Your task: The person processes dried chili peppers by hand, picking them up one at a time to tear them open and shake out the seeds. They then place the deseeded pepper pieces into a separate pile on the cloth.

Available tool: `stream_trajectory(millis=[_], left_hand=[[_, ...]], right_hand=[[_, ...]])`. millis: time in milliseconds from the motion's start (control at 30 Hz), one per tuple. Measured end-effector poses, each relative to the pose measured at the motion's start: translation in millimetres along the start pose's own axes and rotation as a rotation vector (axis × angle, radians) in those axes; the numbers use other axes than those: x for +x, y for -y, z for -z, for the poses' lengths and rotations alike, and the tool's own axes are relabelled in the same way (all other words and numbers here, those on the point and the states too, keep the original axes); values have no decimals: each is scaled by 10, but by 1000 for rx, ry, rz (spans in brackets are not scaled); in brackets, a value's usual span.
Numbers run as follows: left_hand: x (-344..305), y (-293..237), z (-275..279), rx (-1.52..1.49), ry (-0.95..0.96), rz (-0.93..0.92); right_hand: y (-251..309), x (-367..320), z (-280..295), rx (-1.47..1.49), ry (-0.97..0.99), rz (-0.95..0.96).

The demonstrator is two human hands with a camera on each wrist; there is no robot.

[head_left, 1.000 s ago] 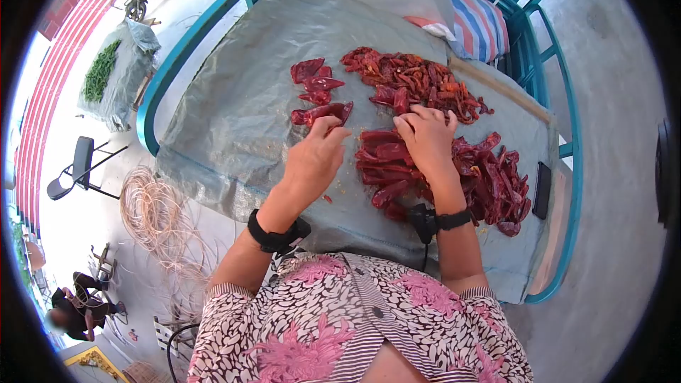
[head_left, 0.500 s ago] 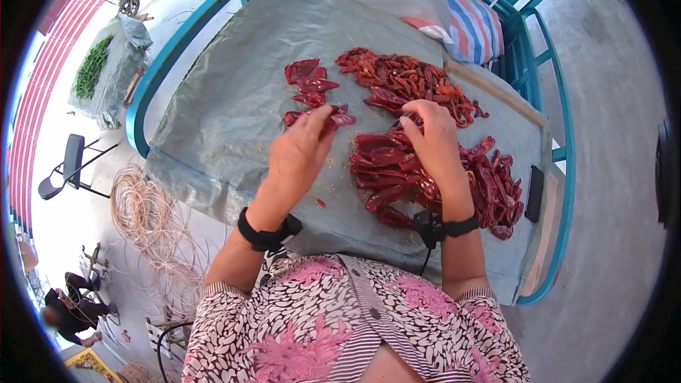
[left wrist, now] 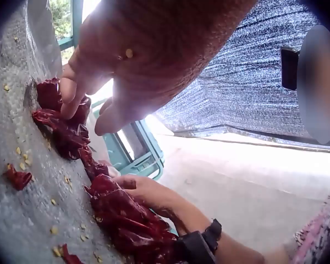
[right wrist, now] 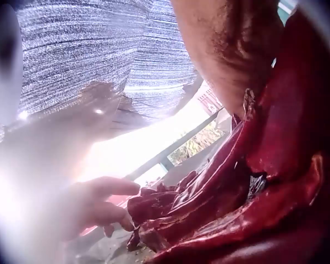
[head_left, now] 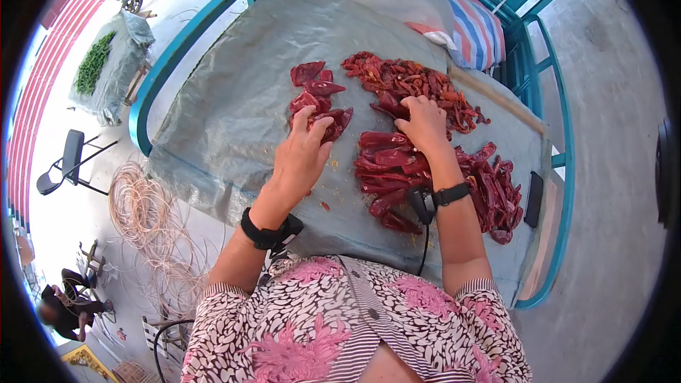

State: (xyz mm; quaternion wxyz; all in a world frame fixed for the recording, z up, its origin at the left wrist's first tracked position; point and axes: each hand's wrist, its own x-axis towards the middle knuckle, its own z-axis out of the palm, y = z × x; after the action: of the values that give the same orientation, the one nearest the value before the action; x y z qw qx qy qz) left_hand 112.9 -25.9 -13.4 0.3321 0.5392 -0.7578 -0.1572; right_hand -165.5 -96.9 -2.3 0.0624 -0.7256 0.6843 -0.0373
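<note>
My left hand (head_left: 301, 156) is over a small cluster of dried red chili peppers (head_left: 342, 124), thumb and fingers spread apart. In the left wrist view, a fingertip is right at one wrinkled pepper (left wrist: 60, 132). The right hand (head_left: 428, 128) hovers, fingers bent and thumb apart, beside a dark red pepper (head_left: 386, 104) between two heaps. Below it lies a pile of large, glossy red peppers (head_left: 386, 159). In the right wrist view, big peppers (right wrist: 209, 214) hide the right fingers, and the left hand (right wrist: 93, 209) shows beyond them, blurred by glare.
A grey-green woven sheet (head_left: 234, 99) covers a teal cart bed with a rail (head_left: 152, 89). Smaller, shrivelled peppers (head_left: 418, 81) are heaped behind the right hand. A black phone-like slab (head_left: 533, 200) lies at the right, a striped sack (head_left: 479, 28) at the back.
The left hand carried a pepper to the left-hand cluster, and its fingers have spread apart there. The right hand shifted slightly, its thumb and fingers now farther apart.
</note>
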Motion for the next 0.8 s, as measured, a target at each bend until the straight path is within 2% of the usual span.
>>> stream_trajectory(millis=[100,167,267,367,467,500,533,633,700,767,800], left_hand=[[-19,-64,-1,-9,42,45],[-50,-89,-17,-100,16,-19],[-75,-139,-8,-273,-14,-69],[-104,-257,-13,-425,75,8],[-95,-477,-55,-719,203,195],[-94,-514,-66,-842,243,267],[-83,-461,-108,-809,322,301],[-177,-404,-258,-877,227,356],[-210,-376,-190,-756,192,232],[-238,-295,-114,-647,186,198],[-254,-236,-89,-600,198,225]], right_hand=[[-9,21,-47,-6,18,-39],[0,7,-23,-43,11,-4],[72,-114,190,4,-169,71],[361,-386,514,403,-205,108],[596,-632,599,796,45,111],[610,-685,466,947,152,112],[673,-751,425,938,158,105],[669,-859,232,936,137,146],[627,-908,153,939,84,190],[570,-962,136,940,15,233],[557,-983,168,948,36,184]])
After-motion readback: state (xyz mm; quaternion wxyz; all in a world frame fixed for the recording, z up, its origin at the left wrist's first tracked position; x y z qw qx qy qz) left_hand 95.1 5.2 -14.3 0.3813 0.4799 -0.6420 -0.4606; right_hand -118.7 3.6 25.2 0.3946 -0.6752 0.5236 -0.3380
